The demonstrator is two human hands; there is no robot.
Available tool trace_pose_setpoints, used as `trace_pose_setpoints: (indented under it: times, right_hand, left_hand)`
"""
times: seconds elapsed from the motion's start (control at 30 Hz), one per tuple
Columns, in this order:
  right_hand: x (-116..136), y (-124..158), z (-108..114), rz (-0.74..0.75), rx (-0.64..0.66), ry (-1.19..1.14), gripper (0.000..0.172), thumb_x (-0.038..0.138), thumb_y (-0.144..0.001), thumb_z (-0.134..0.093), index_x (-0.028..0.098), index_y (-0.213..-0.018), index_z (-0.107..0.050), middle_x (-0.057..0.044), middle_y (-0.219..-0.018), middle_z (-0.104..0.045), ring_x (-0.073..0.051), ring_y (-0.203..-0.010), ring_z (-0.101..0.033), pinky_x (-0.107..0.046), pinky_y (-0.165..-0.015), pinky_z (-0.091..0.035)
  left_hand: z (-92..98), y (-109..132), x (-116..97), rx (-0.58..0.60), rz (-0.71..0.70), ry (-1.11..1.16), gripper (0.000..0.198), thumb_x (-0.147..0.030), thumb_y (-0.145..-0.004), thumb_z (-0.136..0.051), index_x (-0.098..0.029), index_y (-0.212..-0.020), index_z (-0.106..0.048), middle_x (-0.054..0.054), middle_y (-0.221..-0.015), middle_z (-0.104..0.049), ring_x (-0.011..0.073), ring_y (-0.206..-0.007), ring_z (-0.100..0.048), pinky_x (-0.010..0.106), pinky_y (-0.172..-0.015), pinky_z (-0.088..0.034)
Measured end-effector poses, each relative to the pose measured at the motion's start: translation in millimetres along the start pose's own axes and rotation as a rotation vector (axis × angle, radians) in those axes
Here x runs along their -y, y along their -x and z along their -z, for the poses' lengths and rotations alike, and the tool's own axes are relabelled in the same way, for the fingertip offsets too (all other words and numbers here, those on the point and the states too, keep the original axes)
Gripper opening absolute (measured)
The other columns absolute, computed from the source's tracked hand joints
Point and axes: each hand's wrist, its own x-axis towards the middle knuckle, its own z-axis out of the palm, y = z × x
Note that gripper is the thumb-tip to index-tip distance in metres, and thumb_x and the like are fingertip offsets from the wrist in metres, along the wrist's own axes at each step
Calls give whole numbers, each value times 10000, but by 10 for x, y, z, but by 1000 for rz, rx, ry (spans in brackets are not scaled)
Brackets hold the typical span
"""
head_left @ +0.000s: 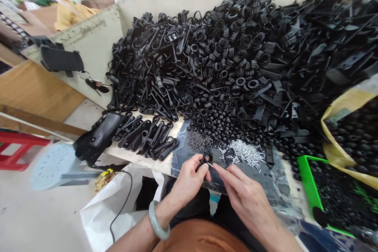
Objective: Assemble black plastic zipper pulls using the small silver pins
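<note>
Black plastic makes up the part [203, 160] above the mat's near edge, between the hands. The left hand [189, 177] pinches it between thumb and fingers; the right hand [245, 187] pinches a silver pin [210, 165] by its outer end, the other end at the part's ring. Whether the pin has entered, I cannot tell; since it juts out, the joining looks unfinished.

Just beyond, on the mat [180, 161], lie small grey bits [201, 141] and loose silver pins [249, 153], with black balls [220, 122] behind them. To the left, handles [147, 136] lie in a rough row, apart from the heap; they may be finished, but their joints are too small to check. Plenty looks left to do: a heap of rings and levers [206, 47] fills the bench, blades [319, 55] crowd its right, and a yellow bag [336, 110] and green tray [304, 169] hold more black pieces.
</note>
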Motion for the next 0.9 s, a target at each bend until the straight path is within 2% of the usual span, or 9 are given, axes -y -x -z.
trace_pose_setpoints:
  times: [0.17, 0.33, 0.57, 0.73, 0.9]
  right_hand:
    - [2, -10, -3, -15, 55, 28, 455, 116, -1032, -332, 212, -1300, -687, -25, -801, -666, -138, -607, -709, -227, -534, -540]
    - [-12, -34, 5, -50, 165, 39, 451, 105, -1006, -370, 230, -1319, -671, -32, -862, -733, -161, -653, -746, -253, -559, -556]
    - [40, -186, 144, -79, 316, 91, 390, 54, -947, -451, 222, -1171, -723, -49, -886, -787, -202, -691, -772, -279, -571, -523]
    - [82, -265, 166, -129, 356, 41, 363, 33, -917, -482, 219, -1055, -762, -77, -888, -821, -218, -737, -785, -284, -616, -529]
    - [131, -265, 145, -226, 347, -43, 357, 71, -969, -468, 199, -1137, -757, -98, -957, -832, -229, -857, -802, -290, -735, -576]
  left_hand:
    - [4, -8, 12, 2, -9, -17, 162, -332, -952, -559, -185, -1010, -599, -52, -635, -560, 104, -552, -403, 226, -543, -305]
    - [14, -14, 52, -19, -33, -61, 139, -312, -946, -562, -194, -996, -613, -47, -641, -553, 122, -586, -444, 235, -568, -322]
    - [-43, -16, 45, -106, -79, -238, 60, -224, -895, -549, -218, -913, -606, -54, -614, -527, 149, -593, -489, 261, -617, -358]
    - [-84, 7, 7, -157, -138, -374, 84, -187, -890, -528, -227, -844, -586, -41, -652, -549, 155, -625, -498, 269, -650, -355]
    - [-118, 2, 43, -175, -172, -309, 84, -219, -887, -538, -209, -883, -621, -39, -692, -564, 145, -641, -499, 247, -633, -365]
